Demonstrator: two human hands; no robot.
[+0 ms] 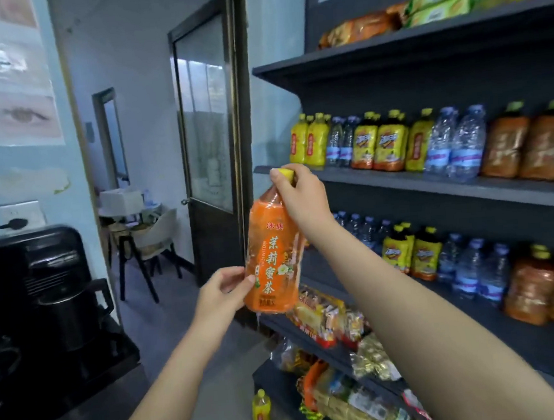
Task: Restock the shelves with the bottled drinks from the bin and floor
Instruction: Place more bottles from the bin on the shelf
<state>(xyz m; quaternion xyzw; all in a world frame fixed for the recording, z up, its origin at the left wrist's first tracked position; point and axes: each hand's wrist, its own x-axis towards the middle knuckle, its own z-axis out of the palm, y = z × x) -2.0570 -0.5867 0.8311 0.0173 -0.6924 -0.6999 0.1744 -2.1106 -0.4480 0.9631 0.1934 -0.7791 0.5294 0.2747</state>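
Bottle of orange tea [274,253] was held nearly upright in the air, just off the left end of the dark shelves [432,177]. Right hand [301,194] gripped its yellow cap [286,173] from above. Left hand [219,294] pinched the lower label edge. Rows of yellow, water and orange bottles sat on the shelves behind. Two yellow bottles [261,410] stood on the floor below.

On the orange bottle [264,212] you hold, the label [273,263] shows four large red characters running downward: 茉莉蜜茶. Above them you see two small white characters, too blurred to read surely, and thin Latin lettering alongside is illegible. Labels on the shelf bottles [391,144] blur past reading.
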